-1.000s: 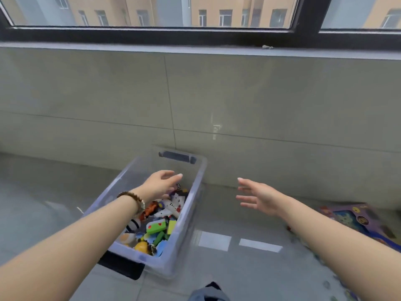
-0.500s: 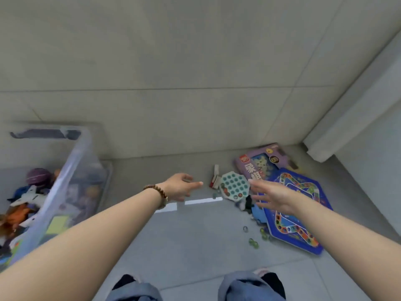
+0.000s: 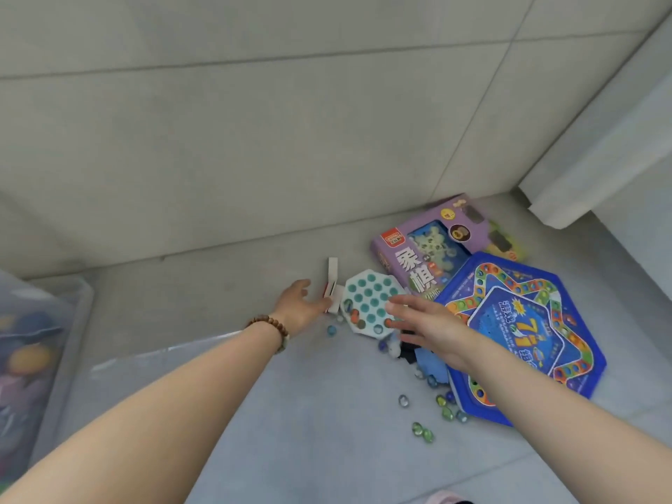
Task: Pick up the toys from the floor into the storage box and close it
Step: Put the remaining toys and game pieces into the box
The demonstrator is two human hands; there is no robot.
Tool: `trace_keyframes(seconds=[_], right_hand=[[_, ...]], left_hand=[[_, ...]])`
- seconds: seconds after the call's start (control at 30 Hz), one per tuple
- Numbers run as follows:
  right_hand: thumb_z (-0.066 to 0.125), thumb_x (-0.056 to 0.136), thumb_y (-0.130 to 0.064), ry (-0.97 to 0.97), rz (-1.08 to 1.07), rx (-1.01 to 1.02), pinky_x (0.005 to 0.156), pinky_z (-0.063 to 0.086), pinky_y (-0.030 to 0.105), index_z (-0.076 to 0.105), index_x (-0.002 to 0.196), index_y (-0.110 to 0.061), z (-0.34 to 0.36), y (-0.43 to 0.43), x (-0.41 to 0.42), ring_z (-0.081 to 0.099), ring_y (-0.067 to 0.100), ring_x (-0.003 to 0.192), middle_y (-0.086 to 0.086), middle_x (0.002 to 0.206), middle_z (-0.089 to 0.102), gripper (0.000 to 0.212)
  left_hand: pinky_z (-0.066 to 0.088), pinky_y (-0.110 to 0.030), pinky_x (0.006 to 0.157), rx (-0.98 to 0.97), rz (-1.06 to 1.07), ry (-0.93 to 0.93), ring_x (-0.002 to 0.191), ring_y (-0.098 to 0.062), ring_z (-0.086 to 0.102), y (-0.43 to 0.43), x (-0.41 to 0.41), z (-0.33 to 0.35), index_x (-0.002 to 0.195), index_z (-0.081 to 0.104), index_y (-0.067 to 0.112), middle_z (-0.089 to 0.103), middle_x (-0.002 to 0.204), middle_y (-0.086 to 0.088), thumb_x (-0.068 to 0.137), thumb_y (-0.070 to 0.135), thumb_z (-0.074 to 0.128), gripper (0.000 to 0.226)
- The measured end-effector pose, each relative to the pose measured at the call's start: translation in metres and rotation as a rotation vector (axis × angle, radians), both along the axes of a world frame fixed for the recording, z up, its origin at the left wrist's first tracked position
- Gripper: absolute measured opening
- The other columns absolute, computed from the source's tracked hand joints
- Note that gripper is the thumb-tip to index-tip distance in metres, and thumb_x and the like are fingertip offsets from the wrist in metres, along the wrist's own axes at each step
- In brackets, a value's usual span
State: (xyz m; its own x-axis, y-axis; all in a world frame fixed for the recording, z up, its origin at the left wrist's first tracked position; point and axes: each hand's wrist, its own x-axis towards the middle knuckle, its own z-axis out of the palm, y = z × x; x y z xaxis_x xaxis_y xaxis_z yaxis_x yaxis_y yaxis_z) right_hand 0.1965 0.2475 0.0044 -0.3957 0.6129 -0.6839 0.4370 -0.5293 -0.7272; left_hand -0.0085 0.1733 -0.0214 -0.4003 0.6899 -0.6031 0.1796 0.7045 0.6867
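Toys lie in the floor corner. A white tray with teal holes (image 3: 369, 300) holds a few marbles. A purple game box (image 3: 425, 249) sits behind a blue hexagonal game board (image 3: 523, 329). Several glass marbles (image 3: 422, 429) are scattered in front. My left hand (image 3: 298, 305) reaches with straight fingers to a small white and red piece (image 3: 332, 285) beside the tray. Above the tray's right edge hovers my right hand (image 3: 429, 327), fingers spread and holding nothing. The clear storage box (image 3: 54, 321) with toys in it shows at the left edge.
A tiled wall (image 3: 291, 140) runs behind the toys and meets a white ledge (image 3: 600, 158) at the right. Grey floor tiles (image 3: 291, 412) spread between the storage box and the toys.
The view has swung from the storage box to the toy corner. Both hands have moved forward toward the white tray and the small piece.
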Motion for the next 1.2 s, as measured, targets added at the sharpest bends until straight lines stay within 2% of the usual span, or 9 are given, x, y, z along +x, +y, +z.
trace_keyframes(seconds=[0.13,0.43,0.5,0.63,0.73,0.8,0.9,1.07,1.2], right_hand=[[0.066,0.085,-0.029,0.026,0.001,0.000,0.084,0.052,0.025,0.058,0.117,-0.019,-0.008,0.010,-0.007,0.062,0.017,0.104,0.001,0.113,0.064,0.034],[0.066,0.085,-0.027,0.016,0.036,-0.032,0.090,0.052,0.029,0.059,0.110,-0.025,-0.020,0.020,-0.019,0.063,0.015,0.104,0.001,0.114,0.065,0.026],[0.066,0.085,-0.025,-0.001,0.036,-0.011,0.090,0.052,0.031,0.059,0.114,-0.021,-0.021,0.021,-0.022,0.063,0.015,0.102,0.002,0.113,0.065,0.031],[0.069,0.082,-0.021,-0.118,0.073,0.216,0.081,0.052,0.030,0.061,0.108,-0.019,-0.021,0.024,-0.043,0.062,0.012,0.090,-0.001,0.110,0.064,0.027],[0.069,0.082,-0.023,-0.149,0.211,0.428,0.064,0.047,0.010,0.058,0.112,-0.020,-0.020,0.030,-0.070,0.057,0.006,0.086,-0.003,0.109,0.059,0.032],[0.070,0.081,-0.025,-0.185,0.282,0.529,0.071,0.047,0.015,0.056,0.116,-0.019,-0.027,0.037,-0.093,0.056,0.014,0.098,0.000,0.112,0.057,0.038],[0.068,0.081,-0.031,-0.378,0.333,0.565,0.088,0.048,0.035,0.052,0.118,-0.016,-0.041,0.044,-0.126,0.054,0.021,0.107,0.004,0.116,0.058,0.043],[0.059,0.082,-0.046,-0.853,0.414,0.710,0.091,0.036,0.034,0.059,0.104,-0.013,-0.060,0.042,-0.148,0.057,0.027,0.103,0.007,0.105,0.065,0.039],[0.058,0.081,-0.047,-0.807,0.392,0.722,0.090,0.037,0.036,0.061,0.075,-0.014,-0.053,0.043,-0.151,0.063,0.026,0.086,0.003,0.076,0.064,0.033]], left_hand=[[0.038,-0.033,0.106,-0.019,-0.113,0.033,0.124,-0.025,0.049,0.017,-0.003,-0.016,0.141,0.036,0.009,0.048,0.136,-0.010,0.084,0.018,0.067,0.065],[0.049,-0.029,0.082,0.007,-0.211,0.120,0.085,-0.021,0.061,0.041,-0.020,-0.034,0.087,0.064,0.012,0.066,0.092,-0.006,0.086,0.014,0.063,0.003],[0.052,-0.038,0.085,0.009,-0.235,0.140,0.089,-0.028,0.064,0.040,-0.024,-0.036,0.084,0.065,0.007,0.069,0.093,-0.011,0.084,0.015,0.065,0.008],[0.038,-0.025,0.056,-0.007,-0.212,0.259,0.074,-0.024,0.053,0.031,-0.031,-0.035,0.064,0.049,0.014,0.056,0.076,-0.007,0.091,0.025,0.056,0.030],[0.041,-0.016,0.055,0.072,0.027,0.006,0.077,-0.017,0.056,0.020,-0.039,-0.033,0.092,0.054,0.011,0.060,0.093,-0.008,0.092,0.017,0.056,0.006],[0.052,-0.016,0.055,0.127,0.258,-0.319,0.080,-0.019,0.060,0.011,-0.043,-0.028,0.108,0.049,0.009,0.061,0.103,-0.012,0.094,0.006,0.051,0.015],[0.053,-0.023,0.062,0.126,0.399,-0.559,0.074,-0.018,0.060,0.000,-0.053,-0.025,0.103,0.047,0.009,0.065,0.106,-0.010,0.096,0.003,0.044,0.010],[0.057,-0.032,0.065,0.163,0.596,-0.802,0.079,-0.022,0.062,-0.010,-0.062,-0.027,0.103,0.053,0.009,0.062,0.091,-0.008,0.097,0.009,0.042,0.012],[0.055,-0.034,0.070,0.169,0.662,-0.916,0.084,-0.023,0.061,-0.008,-0.061,-0.024,0.101,0.057,0.009,0.063,0.100,-0.010,0.098,0.024,0.042,0.021]])
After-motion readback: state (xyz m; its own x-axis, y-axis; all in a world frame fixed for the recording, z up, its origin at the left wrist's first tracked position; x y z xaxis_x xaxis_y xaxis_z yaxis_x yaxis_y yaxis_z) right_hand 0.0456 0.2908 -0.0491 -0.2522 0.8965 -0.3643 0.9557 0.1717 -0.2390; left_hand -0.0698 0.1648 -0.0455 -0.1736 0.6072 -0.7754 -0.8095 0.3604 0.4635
